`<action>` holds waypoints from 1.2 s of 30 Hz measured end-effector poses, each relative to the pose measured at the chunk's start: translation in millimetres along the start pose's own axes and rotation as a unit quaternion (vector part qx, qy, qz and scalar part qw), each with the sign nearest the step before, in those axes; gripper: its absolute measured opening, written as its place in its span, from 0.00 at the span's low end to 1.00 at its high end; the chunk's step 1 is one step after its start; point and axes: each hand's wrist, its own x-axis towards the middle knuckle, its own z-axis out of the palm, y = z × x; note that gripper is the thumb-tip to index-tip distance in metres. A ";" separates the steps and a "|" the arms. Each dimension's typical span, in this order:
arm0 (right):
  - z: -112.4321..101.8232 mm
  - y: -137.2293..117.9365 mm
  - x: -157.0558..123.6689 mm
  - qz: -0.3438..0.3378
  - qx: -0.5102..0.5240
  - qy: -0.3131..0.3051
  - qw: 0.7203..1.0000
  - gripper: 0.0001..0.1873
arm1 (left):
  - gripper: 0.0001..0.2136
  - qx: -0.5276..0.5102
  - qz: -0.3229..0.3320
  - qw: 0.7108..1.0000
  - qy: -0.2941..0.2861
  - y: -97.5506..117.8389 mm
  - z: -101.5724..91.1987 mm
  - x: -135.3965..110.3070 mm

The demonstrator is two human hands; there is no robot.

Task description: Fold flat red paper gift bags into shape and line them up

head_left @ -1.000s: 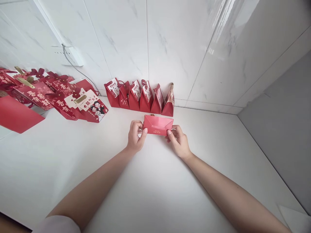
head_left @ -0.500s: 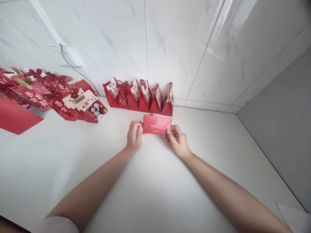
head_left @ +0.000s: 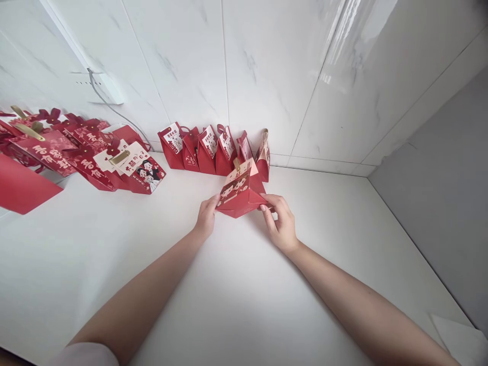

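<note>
A small red paper gift box (head_left: 241, 192) with a cartoon picture on its pale front is held just above the white tabletop (head_left: 236, 295), tilted with its picture side facing left. My left hand (head_left: 206, 217) grips its left lower corner, fingers closed on it. My right hand (head_left: 281, 222) pinches its right lower edge with thumb and fingers. Right behind the box, a row of several finished red gift boxes (head_left: 213, 150) stands against the marble wall.
A pile of flat and folded red gift boxes (head_left: 76, 152) lies at the left, with a larger red sheet (head_left: 23, 188) at the far left edge. A wall socket with a cable (head_left: 107, 91) is above them. White paper (head_left: 457, 330) lies at the lower right corner.
The box showed its plain red underside facing me; now it is turned so the pictured front and top clasp show. Both hands shifted to its lower corners.
</note>
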 end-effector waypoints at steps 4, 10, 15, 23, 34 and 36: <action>0.8 2.3 -2.6 -0.044 -0.010 0.017 0.999 0.15 | 0.20 -0.002 -0.049 0.999 -0.005 -2.8 0.9 6.9; 2.1 4.4 -8.8 -0.050 -0.032 -0.060 0.996 0.18 | 0.30 -0.017 0.037 0.981 -0.191 12.7 7.5 -0.3; 1.4 4.5 -10.6 -0.012 -0.025 -0.106 0.994 0.16 | 0.32 0.070 0.046 0.976 -0.199 10.8 6.0 -0.8; 3.9 10.5 -4.0 0.076 0.027 -0.172 0.982 0.39 | 0.32 0.095 0.092 0.980 -0.147 3.4 5.8 -5.0; -2.9 5.8 5.1 0.082 0.118 -0.265 0.953 0.33 | 0.35 0.162 0.096 0.969 -0.160 0.2 1.6 -5.4; -2.5 7.3 4.8 0.082 0.108 -0.258 0.957 0.32 | 0.35 0.149 0.089 0.971 -0.165 1.0 3.0 -5.7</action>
